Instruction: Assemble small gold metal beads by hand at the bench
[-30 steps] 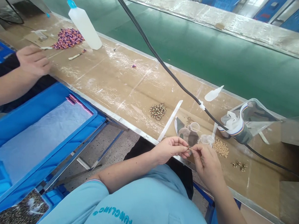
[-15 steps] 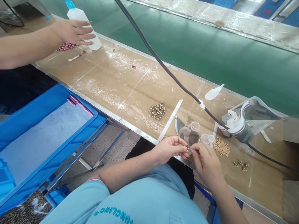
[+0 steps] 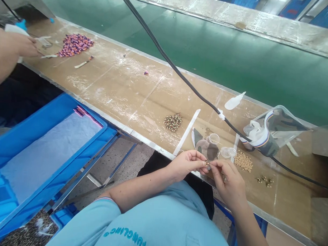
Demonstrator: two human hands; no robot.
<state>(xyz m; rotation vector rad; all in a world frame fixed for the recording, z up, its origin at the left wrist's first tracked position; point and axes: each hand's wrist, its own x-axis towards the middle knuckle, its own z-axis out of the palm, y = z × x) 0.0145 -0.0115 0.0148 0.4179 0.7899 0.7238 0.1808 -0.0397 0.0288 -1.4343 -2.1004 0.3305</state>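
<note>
Left hand (image 3: 188, 163): it's coming in from the left, thumb and fingertips pinching a small piece (image 3: 207, 163); the other fingers are curling in just beneath.
Right hand (image 3: 228, 176): it's meeting the left from the other side, thumb and forefinger pressing together at that same piece; whether a second part is hiding there, I can't tell.
Small piece: it's sitting right between the two sets of fingertips, showing a glint of gold, mostly covered, and hanging just over the near edge of the desk (image 3: 120, 92).
Gold-and-dark pile (image 3: 173, 122): it's lying on the desk beyond the left hand, near a white strip (image 3: 186, 132) that's slanting between the two.
Clear cups (image 3: 227, 152): they're standing just beyond the fingertips, close to the right hand.
Tan beads (image 3: 243, 161): they're spreading out just right of the right hand, well within the same stretch of desk.
Loose cluster (image 3: 265, 181): a few gold-and-dark bits are resting further right again.
Black cable (image 3: 172, 61): it's cutting diagonally across the view, passing in front of a camouflage pouch (image 3: 269, 148).
Far left: a co-worker's hand (image 3: 20, 43) is gripping a white bottle (image 3: 14, 28) near a pink-and-purple pile (image 3: 75, 44).
</note>
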